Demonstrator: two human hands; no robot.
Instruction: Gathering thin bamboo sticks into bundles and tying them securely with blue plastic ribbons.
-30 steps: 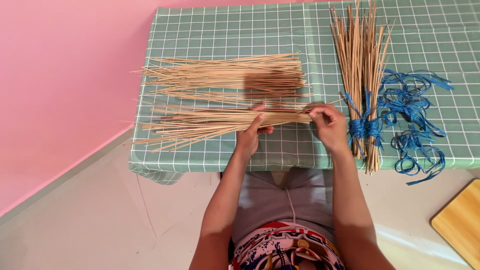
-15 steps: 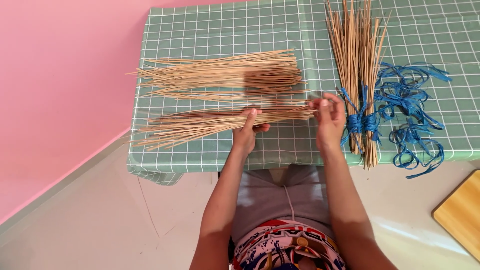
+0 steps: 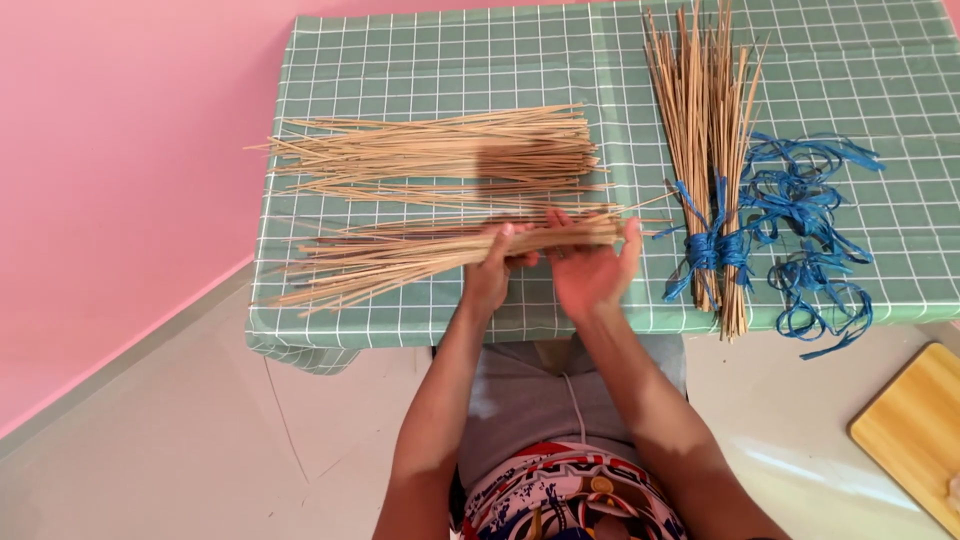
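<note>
Pale straw-coloured sticks fill the middle of a green checked cloth [image 3: 420, 60] that covers the surface, seen from a head-worn camera looking down. A person holds 1 bundle of sticks [image 3: 420, 255] level, just above the near edge of the cloth. The left hand [image 3: 492, 270] is wrapped round the bundle with its grip closed on the sticks. The right hand [image 3: 590, 265] has its palm turned up and its fingers cupped against the bundle's blunt right end; whether that grip is fully closed cannot be told, since the fingertips lie behind the sticks. The bundle's thin tips splay out to the left, past the left hand.

Beyond the held bundle, farther onto the cloth, lies a loose pile of sticks [image 3: 440, 155], also pointing left. To the right of the held bundle lies a tied bundle [image 3: 705, 120], set crosswise to it and bound near its lower end with blue ribbon [image 3: 712, 250]. Right of that tied bundle sits a tangle of blue ribbon loops [image 3: 810, 240], some hanging over the cloth's near edge.

No container shows anywhere; every stick lies on the cloth or in the hands. The top of the tied bundle is cut off by the upper frame edge. A yellow wooden board [image 3: 915, 430] is cut off at the lower right corner. The cloth's far right side also runs out of frame.
</note>
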